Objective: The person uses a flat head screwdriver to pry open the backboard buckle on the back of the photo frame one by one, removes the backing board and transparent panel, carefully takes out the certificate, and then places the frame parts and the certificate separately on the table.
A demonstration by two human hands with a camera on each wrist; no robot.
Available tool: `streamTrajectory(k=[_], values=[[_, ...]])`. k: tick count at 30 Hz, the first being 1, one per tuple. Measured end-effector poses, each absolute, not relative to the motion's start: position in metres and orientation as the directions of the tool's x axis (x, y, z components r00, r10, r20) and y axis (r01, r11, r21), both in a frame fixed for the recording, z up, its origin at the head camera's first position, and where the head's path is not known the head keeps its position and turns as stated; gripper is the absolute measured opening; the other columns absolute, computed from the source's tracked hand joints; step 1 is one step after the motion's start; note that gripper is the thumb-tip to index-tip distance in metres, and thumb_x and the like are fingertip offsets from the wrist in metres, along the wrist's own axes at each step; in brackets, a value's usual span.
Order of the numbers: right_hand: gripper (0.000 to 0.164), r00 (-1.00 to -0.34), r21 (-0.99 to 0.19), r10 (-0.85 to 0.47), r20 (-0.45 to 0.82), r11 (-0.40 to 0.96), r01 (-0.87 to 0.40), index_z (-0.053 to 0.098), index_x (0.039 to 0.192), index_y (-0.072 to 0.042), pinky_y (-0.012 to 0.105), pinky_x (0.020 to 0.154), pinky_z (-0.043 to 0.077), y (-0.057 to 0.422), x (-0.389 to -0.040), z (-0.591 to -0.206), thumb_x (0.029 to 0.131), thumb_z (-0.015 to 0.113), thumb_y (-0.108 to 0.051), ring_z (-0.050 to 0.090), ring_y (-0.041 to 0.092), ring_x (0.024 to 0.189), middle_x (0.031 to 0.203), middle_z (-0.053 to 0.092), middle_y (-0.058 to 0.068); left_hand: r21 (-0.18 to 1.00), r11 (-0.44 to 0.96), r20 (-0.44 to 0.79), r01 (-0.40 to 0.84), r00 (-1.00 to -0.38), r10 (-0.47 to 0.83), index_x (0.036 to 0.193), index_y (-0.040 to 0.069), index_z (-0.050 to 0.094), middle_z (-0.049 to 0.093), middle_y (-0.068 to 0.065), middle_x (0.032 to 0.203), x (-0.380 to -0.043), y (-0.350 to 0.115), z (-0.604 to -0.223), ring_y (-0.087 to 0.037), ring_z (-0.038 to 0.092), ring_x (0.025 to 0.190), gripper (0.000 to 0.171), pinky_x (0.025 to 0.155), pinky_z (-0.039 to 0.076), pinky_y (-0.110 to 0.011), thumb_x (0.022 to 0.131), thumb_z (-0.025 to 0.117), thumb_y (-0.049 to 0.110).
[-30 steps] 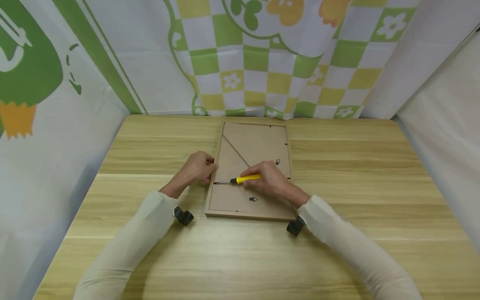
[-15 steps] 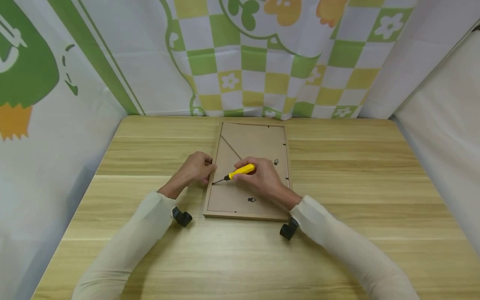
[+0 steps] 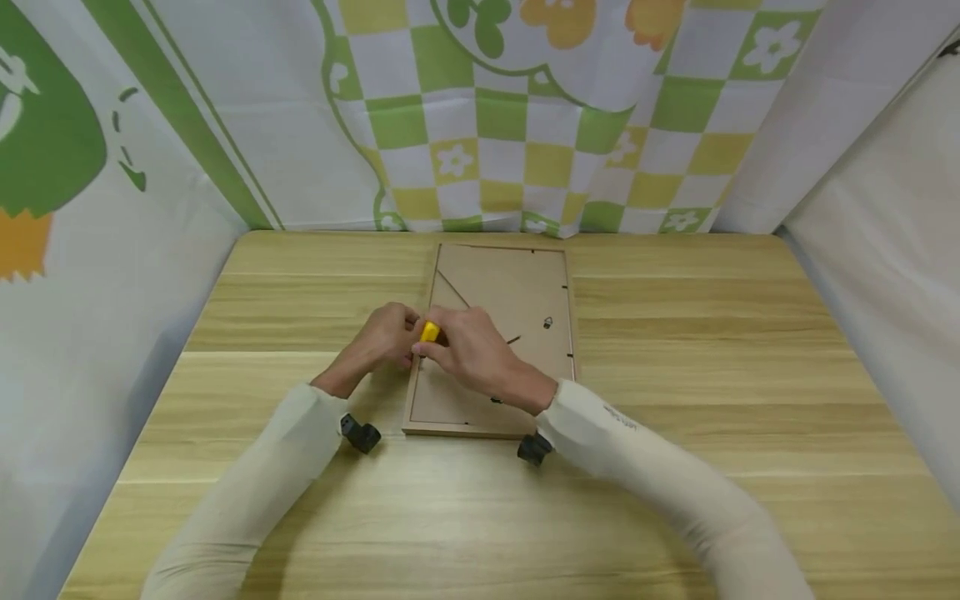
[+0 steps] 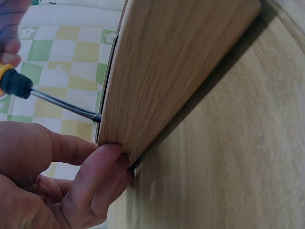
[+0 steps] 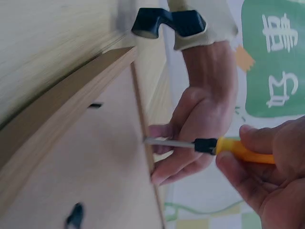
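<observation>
A wooden picture frame (image 3: 442,404) lies back side up on the table. My left hand (image 3: 386,333) grips its left side rail, fingers bent against the wood in the left wrist view. My right hand (image 3: 476,350) holds a yellow-handled screwdriver (image 5: 245,150) between thumb and fingers. In the left wrist view, the screwdriver's shaft (image 4: 64,104) meets a small dark tab (image 4: 96,118) at the rail's inner edge. From the head view the handle is seen nearly end-on and the shaft is mostly hidden. The brown backing board (image 3: 510,283) sits inside the frame.
Another dark tab (image 3: 565,287) shows on the right rail, and a hanging hook (image 3: 547,322) is fixed to the backing. A second hook (image 5: 75,215) is lower on the board. The wood-grain table (image 3: 675,333) is bordered by a checkered curtain (image 3: 502,117) behind.
My right hand has moved left toward my left hand, and the screwdriver has swung from lying nearly flat to standing steeply at the left rail. The left hand keeps its grip.
</observation>
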State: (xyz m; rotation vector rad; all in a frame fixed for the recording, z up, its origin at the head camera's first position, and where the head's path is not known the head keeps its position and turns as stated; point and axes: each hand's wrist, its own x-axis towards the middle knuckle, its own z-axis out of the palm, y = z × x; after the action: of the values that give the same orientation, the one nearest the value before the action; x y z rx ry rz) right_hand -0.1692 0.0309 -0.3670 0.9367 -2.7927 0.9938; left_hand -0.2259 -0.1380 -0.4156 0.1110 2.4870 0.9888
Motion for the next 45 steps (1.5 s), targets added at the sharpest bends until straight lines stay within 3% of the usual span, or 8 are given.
streamTrajectory(k=[6, 12, 19, 22, 26, 28, 33, 45], values=[[0.012, -0.794, -0.535, -0.577, 0.194, 0.616, -0.578, 0.059, 0.087, -0.014, 0.013, 0.055, 0.041, 0.022, -0.169, -0.361, 0.087, 0.063, -0.025, 0.052, 0.005, 0.061, 0.076, 0.064, -0.005, 0.632, 0.775, -0.323, -0.003, -0.910, 0.259, 0.087, 0.001, 0.062, 0.063, -0.013, 0.077, -0.227, -0.141, -0.417, -0.018, 0.061, 0.057, 0.008, 0.051, 0.052, -0.026, 0.083, 0.062, 0.009], [0.015, -0.843, -0.585, -0.516, 0.151, 0.641, -0.497, 0.060, 0.090, -0.015, 0.014, 0.054, 0.041, 0.036, -0.173, -0.363, 0.085, 0.065, -0.028, 0.051, 0.006, 0.061, 0.077, 0.064, -0.004, 0.650, 0.757, -0.389, -0.067, -0.885, 0.255, 0.093, 0.003, 0.063, 0.064, -0.012, 0.083, -0.228, -0.138, -0.415, -0.020, 0.065, 0.061, 0.029, 0.054, 0.053, -0.029, 0.093, 0.050, 0.029], [0.019, -0.871, -0.648, -0.475, 0.126, 0.626, -0.435, 0.070, 0.096, -0.012, 0.018, 0.061, 0.048, 0.057, -0.176, -0.373, 0.082, 0.070, -0.024, 0.057, 0.008, 0.071, 0.089, 0.069, -0.002, 0.604, 0.796, -0.382, -0.046, -0.893, 0.238, 0.069, 0.006, 0.053, 0.054, -0.003, 0.056, -0.231, -0.135, -0.412, -0.021, 0.063, 0.053, 0.023, 0.046, 0.049, -0.027, 0.089, 0.048, 0.017], [0.020, -0.884, -0.658, -0.459, 0.094, 0.638, -0.401, 0.072, 0.096, -0.012, 0.023, 0.069, 0.051, 0.067, -0.176, -0.378, 0.080, 0.072, -0.024, 0.060, 0.010, 0.078, 0.093, 0.071, -0.002, 0.570, 0.822, -0.358, -0.018, -0.905, 0.229, 0.084, 0.002, 0.063, 0.063, -0.009, 0.065, -0.234, -0.134, -0.413, -0.019, 0.064, 0.052, 0.028, 0.047, 0.046, -0.024, 0.092, 0.050, 0.026], [0.022, -0.894, -0.664, -0.444, 0.051, 0.654, -0.363, 0.073, 0.097, -0.012, 0.030, 0.082, 0.052, 0.078, -0.177, -0.384, 0.079, 0.073, -0.024, 0.064, 0.012, 0.090, 0.095, 0.073, -0.002, 0.576, 0.818, -0.307, 0.001, -0.926, 0.217, 0.116, -0.004, 0.059, 0.067, -0.021, 0.100, -0.238, -0.134, -0.418, -0.015, 0.064, 0.051, 0.041, 0.052, 0.052, -0.024, 0.092, 0.052, 0.029], [0.022, -0.898, -0.670, -0.437, 0.041, 0.655, -0.349, 0.073, 0.097, -0.012, 0.031, 0.084, 0.052, 0.082, -0.177, -0.387, 0.079, 0.073, -0.025, 0.064, 0.013, 0.092, 0.095, 0.073, -0.002, 0.583, 0.812, -0.272, 0.026, -0.936, 0.225, 0.109, -0.006, 0.060, 0.065, -0.022, 0.097, -0.239, -0.133, -0.421, -0.013, 0.063, 0.049, 0.036, 0.049, 0.051, -0.023, 0.093, 0.051, 0.025], [0.022, -0.911, -0.671, -0.410, 0.050, 0.662, -0.334, 0.073, 0.096, -0.013, 0.031, 0.080, 0.052, 0.090, -0.176, -0.388, 0.078, 0.073, -0.026, 0.063, 0.014, 0.088, 0.095, 0.072, -0.001, 0.579, 0.809, -0.173, 0.099, -0.955, 0.241, 0.075, 0.002, 0.054, 0.051, -0.005, 0.056, -0.238, -0.130, -0.424, -0.013, 0.059, 0.042, 0.023, 0.039, 0.038, -0.022, 0.092, 0.049, 0.018], [0.021, -0.930, -0.682, -0.364, 0.055, 0.667, -0.302, 0.074, 0.094, -0.013, 0.030, 0.078, 0.051, 0.105, -0.176, -0.389, 0.076, 0.075, -0.025, 0.061, 0.016, 0.087, 0.096, 0.073, 0.002, 0.609, 0.788, -0.162, 0.085, -0.960, 0.229, 0.084, 0.000, 0.053, 0.060, -0.013, 0.064, -0.219, -0.123, -0.426, -0.013, 0.056, 0.036, 0.015, 0.039, 0.046, -0.026, 0.088, 0.040, 0.009]])
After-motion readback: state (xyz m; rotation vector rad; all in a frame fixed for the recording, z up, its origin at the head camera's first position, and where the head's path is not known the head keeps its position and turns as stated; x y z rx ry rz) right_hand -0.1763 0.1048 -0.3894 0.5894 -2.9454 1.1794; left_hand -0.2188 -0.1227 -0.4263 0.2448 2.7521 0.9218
